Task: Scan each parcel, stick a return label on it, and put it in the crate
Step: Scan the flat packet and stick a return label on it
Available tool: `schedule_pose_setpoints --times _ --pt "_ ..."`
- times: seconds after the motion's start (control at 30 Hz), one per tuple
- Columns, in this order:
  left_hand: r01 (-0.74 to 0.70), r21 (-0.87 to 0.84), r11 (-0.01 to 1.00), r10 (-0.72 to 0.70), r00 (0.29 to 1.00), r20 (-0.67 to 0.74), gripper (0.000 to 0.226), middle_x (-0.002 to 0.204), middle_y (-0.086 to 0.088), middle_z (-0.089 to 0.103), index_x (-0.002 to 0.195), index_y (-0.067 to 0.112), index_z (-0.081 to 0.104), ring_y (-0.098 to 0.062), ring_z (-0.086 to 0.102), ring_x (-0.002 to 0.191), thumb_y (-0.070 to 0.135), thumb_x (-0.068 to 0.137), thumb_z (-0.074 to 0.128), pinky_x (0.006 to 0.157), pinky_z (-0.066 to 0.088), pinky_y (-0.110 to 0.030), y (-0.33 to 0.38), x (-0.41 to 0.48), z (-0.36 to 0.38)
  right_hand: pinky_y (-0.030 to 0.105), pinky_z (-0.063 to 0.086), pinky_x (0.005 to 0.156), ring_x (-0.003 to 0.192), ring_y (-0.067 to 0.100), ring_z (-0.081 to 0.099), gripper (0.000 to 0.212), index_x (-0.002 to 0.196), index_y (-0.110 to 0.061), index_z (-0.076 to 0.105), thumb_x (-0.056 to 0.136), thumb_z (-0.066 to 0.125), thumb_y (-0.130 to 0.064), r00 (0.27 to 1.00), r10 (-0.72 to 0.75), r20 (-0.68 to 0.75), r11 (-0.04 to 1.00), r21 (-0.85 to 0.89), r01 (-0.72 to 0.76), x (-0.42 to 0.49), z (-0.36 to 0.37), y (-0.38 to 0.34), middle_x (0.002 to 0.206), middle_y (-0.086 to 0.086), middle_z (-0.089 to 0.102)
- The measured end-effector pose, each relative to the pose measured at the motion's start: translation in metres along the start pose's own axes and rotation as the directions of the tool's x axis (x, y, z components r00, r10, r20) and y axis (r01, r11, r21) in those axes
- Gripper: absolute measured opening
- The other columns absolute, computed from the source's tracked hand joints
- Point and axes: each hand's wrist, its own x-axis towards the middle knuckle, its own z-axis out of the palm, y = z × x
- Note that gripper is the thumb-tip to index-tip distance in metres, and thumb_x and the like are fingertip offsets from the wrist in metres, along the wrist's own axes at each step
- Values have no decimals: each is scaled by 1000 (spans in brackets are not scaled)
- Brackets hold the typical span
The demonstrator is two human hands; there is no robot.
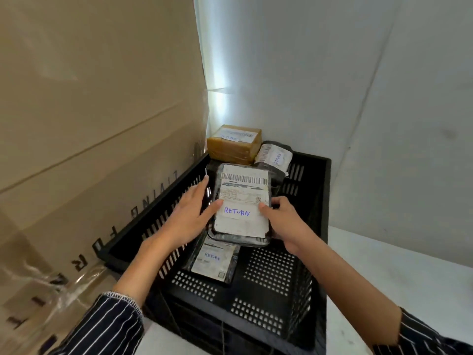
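Observation:
A flat black-wrapped parcel (243,201) with a barcode sheet and a white label reading RETURN hangs over the black slotted crate (317,226). My left hand (190,213) grips its left edge, thumb on the label. Its right edge is held by my right hand (284,221). Under it, on the crate floor, lies another black parcel (215,260) with a RETURN label. At the crate's far end sit a brown taped box (234,144) and a black parcel (273,156), both labelled.
A tall cardboard box (89,124) with printed letters stands close against the crate's left side. White walls rise behind and to the right. A white tabletop (384,278) extends to the right of the crate.

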Motion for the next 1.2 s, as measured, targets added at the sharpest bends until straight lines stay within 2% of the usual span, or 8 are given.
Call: schedule_pose_setpoints --times 0.2,0.37,0.6,0.77,0.87,0.93,1.03,1.2 --pt "-4 457 889 10 1000 -10 73 159 -5 -4 151 17 2 -21 -3 147 41 96 44 117 2 -35 -68 31 -28 27 49 68 99 22 53 38 128 -3 33 97 49 -18 973 212 -94 965 -136 -223 52 46 41 126 14 51" --pt "-88 420 903 94 996 7 74 159 0 -5 151 15 2 -16 1 147 36 96 46 117 9 -30 -81 43 -34 46 48 95 114 35 56 70 145 -1 12 92 54 -22 945 294 -144 915 -245 -322 96 76 97 130 20 54" --pt "-119 436 892 135 991 -6 79 157 4 -15 150 21 -7 -10 -10 145 46 95 43 110 -4 -24 -90 45 -31 34 43 97 119 34 51 46 136 0 24 98 42 -18 928 327 -180 852 -369 -371 91 113 116 132 19 51" --pt "-100 454 886 125 992 -26 81 157 2 -18 150 20 -9 -12 -11 145 46 94 44 110 -7 -26 -87 45 -28 32 42 91 121 35 50 46 139 1 24 99 39 -16 951 245 -189 851 -428 -305 94 122 124 135 19 49" --pt "-98 457 884 124 992 -28 82 156 1 -19 149 18 -10 -12 -11 145 47 94 43 113 -7 -27 -89 46 -26 39 36 107 131 34 37 76 148 -7 2 94 51 -31 979 175 -103 846 -493 -203 85 121 132 148 19 24" --pt "-97 458 884 123 992 -27 83 156 1 -20 149 17 -11 -11 -12 144 48 93 42 114 -7 -27 -91 47 -26 44 23 115 142 33 14 103 148 -14 -14 85 57 -53 995 99 -8 729 -680 -78 77 120 136 155 16 -2" --pt "-95 460 883 121 992 -27 84 156 1 -20 149 17 -11 -12 -13 144 49 93 43 114 -8 -28 -91 47 -25 49 0 117 143 30 -21 118 145 -18 -25 75 53 -72 993 43 113 533 -843 73 75 120 146 151 14 -33" --pt "-97 459 883 129 991 -38 84 156 0 -18 149 16 -10 -12 -13 144 48 93 44 115 -7 -28 -91 47 -25 49 -10 114 139 31 -30 116 144 -20 -28 75 47 -76 986 43 162 460 -879 125 89 126 147 148 14 -38"
